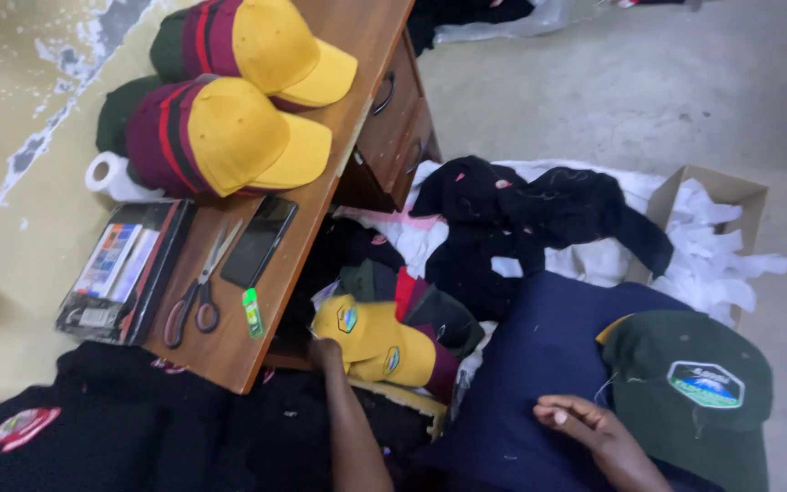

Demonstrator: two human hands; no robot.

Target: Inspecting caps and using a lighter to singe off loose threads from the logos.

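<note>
Left grip (325, 351) touching stiff yellow cap (371, 339)

Evenly lit by soft, diffuse light, with faint shadows only; slightly soft and motion-blurred throughout, mildly stretched toward the edges.

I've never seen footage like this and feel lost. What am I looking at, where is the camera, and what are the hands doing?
This is one picture from a camera worn on a person's head, looking down. No machine: just two bare hands. The left hand reaches to a pile of yellow-fronted caps below the wooden desk. The right hand rests on dark blue cloth, beside a green cap; neither hand visibly grips anything. On the desk lie two stacks of yellow and maroon caps, scissors, a phone and a small green lighter.
</note>
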